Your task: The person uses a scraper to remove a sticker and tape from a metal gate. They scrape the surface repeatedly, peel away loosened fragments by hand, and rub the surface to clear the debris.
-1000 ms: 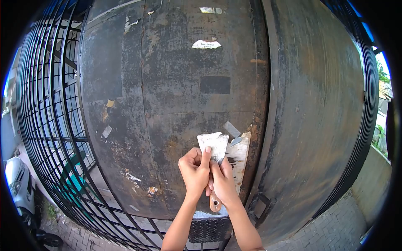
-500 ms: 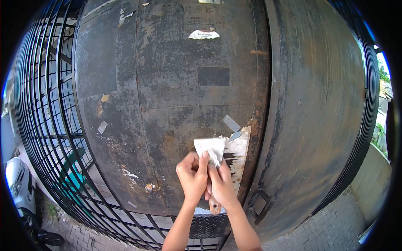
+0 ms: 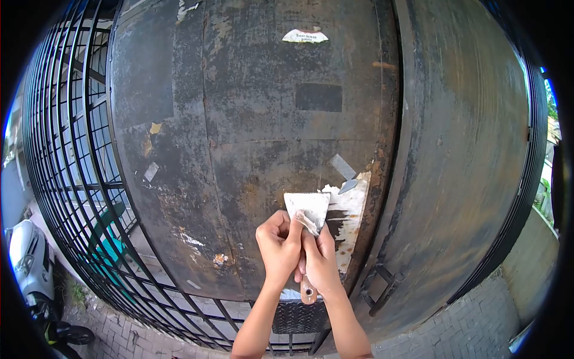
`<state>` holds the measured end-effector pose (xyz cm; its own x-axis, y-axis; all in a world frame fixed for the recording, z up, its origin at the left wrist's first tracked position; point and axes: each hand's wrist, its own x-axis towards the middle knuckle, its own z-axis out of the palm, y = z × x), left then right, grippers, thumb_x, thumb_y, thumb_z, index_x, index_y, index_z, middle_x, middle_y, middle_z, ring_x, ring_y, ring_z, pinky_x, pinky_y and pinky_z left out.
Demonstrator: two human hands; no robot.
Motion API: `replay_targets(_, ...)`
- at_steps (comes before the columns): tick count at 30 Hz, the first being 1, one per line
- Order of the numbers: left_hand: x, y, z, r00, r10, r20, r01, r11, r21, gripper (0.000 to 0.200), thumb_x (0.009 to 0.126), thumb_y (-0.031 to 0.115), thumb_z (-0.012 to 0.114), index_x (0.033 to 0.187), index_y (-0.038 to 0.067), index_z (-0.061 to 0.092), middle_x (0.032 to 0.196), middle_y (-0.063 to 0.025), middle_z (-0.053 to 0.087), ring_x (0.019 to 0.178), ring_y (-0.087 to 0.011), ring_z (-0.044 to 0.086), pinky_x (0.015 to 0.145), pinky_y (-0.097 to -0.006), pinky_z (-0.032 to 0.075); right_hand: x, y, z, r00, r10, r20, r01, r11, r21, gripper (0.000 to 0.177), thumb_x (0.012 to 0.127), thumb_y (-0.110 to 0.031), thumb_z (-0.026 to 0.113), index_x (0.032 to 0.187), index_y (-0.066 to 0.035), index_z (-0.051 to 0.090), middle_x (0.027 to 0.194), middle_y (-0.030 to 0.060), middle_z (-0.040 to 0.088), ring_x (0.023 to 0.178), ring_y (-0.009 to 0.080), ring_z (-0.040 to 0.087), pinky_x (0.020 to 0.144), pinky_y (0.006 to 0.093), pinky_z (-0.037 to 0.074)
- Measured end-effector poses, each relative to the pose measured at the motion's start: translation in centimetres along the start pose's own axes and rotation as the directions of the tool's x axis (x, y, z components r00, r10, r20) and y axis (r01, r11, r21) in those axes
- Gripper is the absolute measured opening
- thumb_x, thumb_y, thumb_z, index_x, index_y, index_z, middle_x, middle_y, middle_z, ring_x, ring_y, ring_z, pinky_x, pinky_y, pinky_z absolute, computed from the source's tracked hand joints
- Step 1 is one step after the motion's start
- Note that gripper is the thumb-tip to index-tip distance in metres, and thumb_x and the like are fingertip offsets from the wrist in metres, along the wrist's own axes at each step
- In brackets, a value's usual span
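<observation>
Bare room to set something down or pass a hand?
Set down: lower-right paving, between right door panel and side wall. Hand: before left door panel, between black bars and left hand. Crowded: around scraper, right hand, torn paper.

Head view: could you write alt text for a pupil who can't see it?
A person's left hand and right hand hold a scraper, whitish blade up, brown handle down. Behind it is a dark, worn panel with a torn white patch to the blade's right.

Left grip (image 3: 280, 248) thumb-up, right grip (image 3: 318, 260) curled, arms (image 3: 347, 326) outstretched
</observation>
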<state>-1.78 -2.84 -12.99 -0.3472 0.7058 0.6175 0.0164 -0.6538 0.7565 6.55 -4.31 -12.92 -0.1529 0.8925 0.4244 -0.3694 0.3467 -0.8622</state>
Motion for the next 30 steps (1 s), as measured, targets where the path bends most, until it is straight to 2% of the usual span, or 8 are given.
replay_targets(4, -0.6, -1.2, -0.2, 0.999, 0.051, -0.015, -0.051, 0.998, 0.043, 0.025, 0.086, 0.009, 0.06, 0.064, -0.001, 0.053, 0.05, 0.0017, 0.05, 0.045, -0.0004, 0.04, 0.039, -0.02, 0.03, -0.5, 2.3, 0.0, 0.988, -0.147, -0.05, 0.143, 0.987, -0.073, 0.023, 0.096, -0.01, 0.038, 0.116, 0.0, 0.039, 0.068, 0.0034, 0.051, 0.037, 0.0048, 0.042, 0.03, 0.022, 0.035)
replay_targets(7, 0.4, -0.5, -0.2, 0.999, 0.038, -0.031, -0.038, 0.999, 0.02, 0.026, 0.086, 0.009, 0.06, 0.063, -0.001, 0.052, 0.05, 0.0021, 0.05, 0.045, -0.0004, 0.04, 0.038, -0.02, 0.029, -0.1, 0.9, 0.3, 0.998, -0.054, 0.01, 0.054, 0.998, 0.018, 0.024, 0.096, -0.011, 0.039, 0.117, 0.001, 0.038, 0.068, 0.0037, 0.052, 0.037, 0.0046, 0.042, 0.031, 0.022, 0.035)
replay_targets(9, 0.6, 1.1, -0.4, 0.997, -0.067, -0.03, 0.063, 0.991, -0.121, 0.028, 0.087, 0.008, 0.059, 0.062, 0.0, 0.049, 0.051, 0.0027, 0.05, 0.045, -0.0001, 0.039, 0.039, -0.0185, 0.027, 0.6, 0.8, 0.7, 0.998, -0.051, 0.042, 0.052, 0.999, -0.013, 0.026, 0.096, -0.012, 0.04, 0.118, 0.001, 0.039, 0.066, 0.0031, 0.051, 0.037, 0.0049, 0.043, 0.032, 0.0219, 0.035)
replay_targets(12, -1.0, -1.4, -1.0, 0.997, 0.031, -0.066, -0.032, 0.999, -0.023, 0.028, 0.086, 0.005, 0.058, 0.061, 0.001, 0.048, 0.052, 0.0042, 0.048, 0.046, 0.0003, 0.037, 0.039, -0.0188, 0.025, -0.4, 3.1, 0.2, 0.983, -0.182, 0.024, 0.183, 0.971, -0.152, 0.032, 0.096, -0.011, 0.039, 0.125, 0.001, 0.037, 0.082, 0.0061, 0.055, 0.045, 0.0029, 0.045, 0.038, 0.02, 0.037)
replay_targets(13, -1.6, -1.4, -0.7, 0.997, -0.022, -0.076, 0.019, 0.999, -0.041, 0.027, 0.085, 0.003, 0.056, 0.06, 0.002, 0.046, 0.051, 0.0046, 0.047, 0.047, 0.0002, 0.036, 0.039, -0.0194, 0.025, -0.9, 3.5, -0.3, 0.993, -0.113, 0.03, 0.115, 0.986, -0.123, 0.034, 0.096, -0.011, 0.039, 0.129, 0.0, 0.035, 0.089, 0.0069, 0.055, 0.048, 0.0022, 0.046, 0.039, 0.019, 0.037)
replay_targets(18, -0.4, 0.4, 0.3, 0.998, -0.058, 0.012, 0.058, 0.997, -0.047, 0.024, 0.087, 0.006, 0.057, 0.064, -0.001, 0.051, 0.051, 0.0022, 0.049, 0.045, -0.0003, 0.039, 0.038, -0.02, 0.029, -0.4, 1.3, -0.3, 0.999, -0.04, -0.008, 0.04, 0.998, 0.042, 0.021, 0.097, -0.012, 0.039, 0.115, -0.001, 0.04, 0.064, 0.0014, 0.049, 0.038, 0.0038, 0.041, 0.033, 0.0207, 0.035)
replay_targets(23, -3.7, -3.6, 0.7, 0.999, -0.019, -0.037, 0.021, 0.999, 0.037, 0.024, 0.084, 0.007, 0.06, 0.063, -0.001, 0.051, 0.049, 0.0036, 0.047, 0.046, 0.0001, 0.037, 0.039, -0.0201, 0.029, -2.6, 4.7, -3.2, 0.999, 0.026, -0.033, -0.027, 0.999, -0.034, 0.026, 0.097, -0.013, 0.038, 0.122, -0.002, 0.04, 0.063, 0.001, 0.049, 0.038, 0.0034, 0.041, 0.032, 0.0201, 0.034)
replay_targets(30, -2.5, -2.8, 1.5, 1.0, -0.019, -0.017, 0.018, 1.0, -0.025, 0.029, 0.086, 0.009, 0.061, 0.062, 0.0, 0.049, 0.048, 0.0043, 0.045, 0.045, 0.0002, 0.035, 0.039, -0.0197, 0.027, -1.8, 2.4, -3.0, 0.999, 0.042, -0.013, -0.042, 0.999, -0.002, 0.025, 0.097, -0.012, 0.037, 0.12, -0.002, 0.038, 0.062, 0.0027, 0.048, 0.037, 0.0058, 0.042, 0.031, 0.022, 0.036)
